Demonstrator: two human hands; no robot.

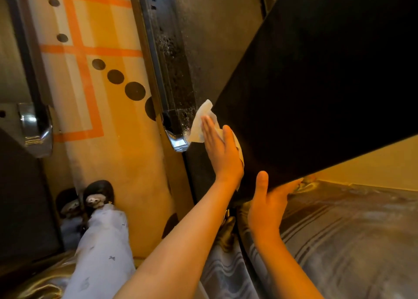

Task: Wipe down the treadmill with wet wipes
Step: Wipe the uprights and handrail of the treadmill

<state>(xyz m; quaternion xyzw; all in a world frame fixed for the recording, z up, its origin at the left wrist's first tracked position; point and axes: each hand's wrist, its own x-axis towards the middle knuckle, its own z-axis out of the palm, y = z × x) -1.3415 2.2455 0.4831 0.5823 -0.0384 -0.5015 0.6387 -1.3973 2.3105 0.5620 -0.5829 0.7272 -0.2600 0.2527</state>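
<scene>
Pressing wet wipe (202,122) flat w/ left hand (222,153), right hand (267,206) gripping treadmill belt (316,83)

Looks like a room in a home, most likely a bedroom, with a treadmill (178,76) squeezed in. Just right of the right hand (268,204) gripping the raised black deck (316,83): a bed under a grey striped satin bedspread (339,235). Left of the wiping left hand (222,150) and its wet wipe (201,123): a yellow floor mat (108,90) printed with orange lines and dark dots, a slippered foot (98,195) resting on it.
</scene>
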